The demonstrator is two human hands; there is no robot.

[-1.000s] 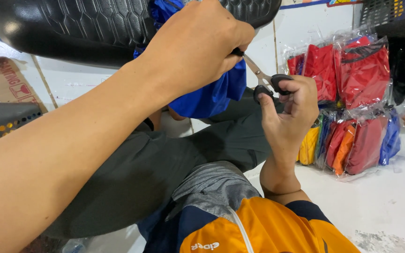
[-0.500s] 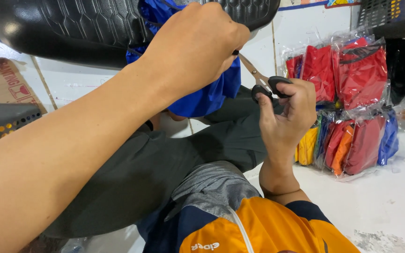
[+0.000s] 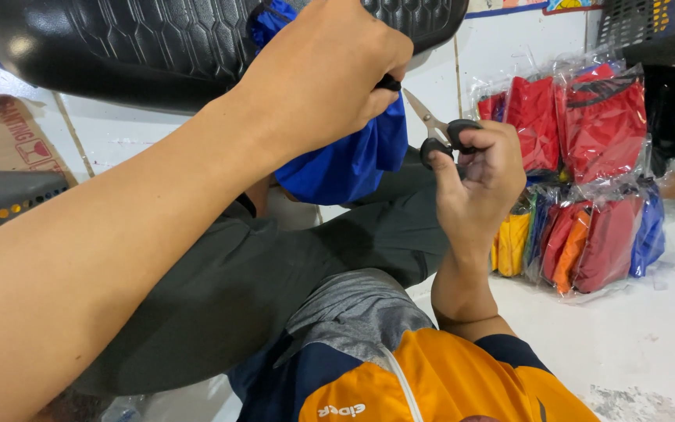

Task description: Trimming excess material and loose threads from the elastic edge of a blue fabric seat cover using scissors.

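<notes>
Two hands busy: left hand [image 3: 330,70] clamped on blue cloth [image 3: 345,160]; right hand [image 3: 478,184] gripping scissors [image 3: 441,131]; bagged red garments [image 3: 580,125] at three o'clock; black seat [image 3: 158,47] overhead.

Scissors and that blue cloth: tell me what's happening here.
A seated person grips a bunch of blue cloth in the left hand, holding it up against the edge of a black padded seat. The right hand holds small black-handled scissors, fingers through the loops, blades pointing at the cloth near the left hand. Whether the blades are cutting cannot be seen. Behind, by the wall, stand plastic-wrapped packs of red, orange, yellow and blue fabric.
</notes>
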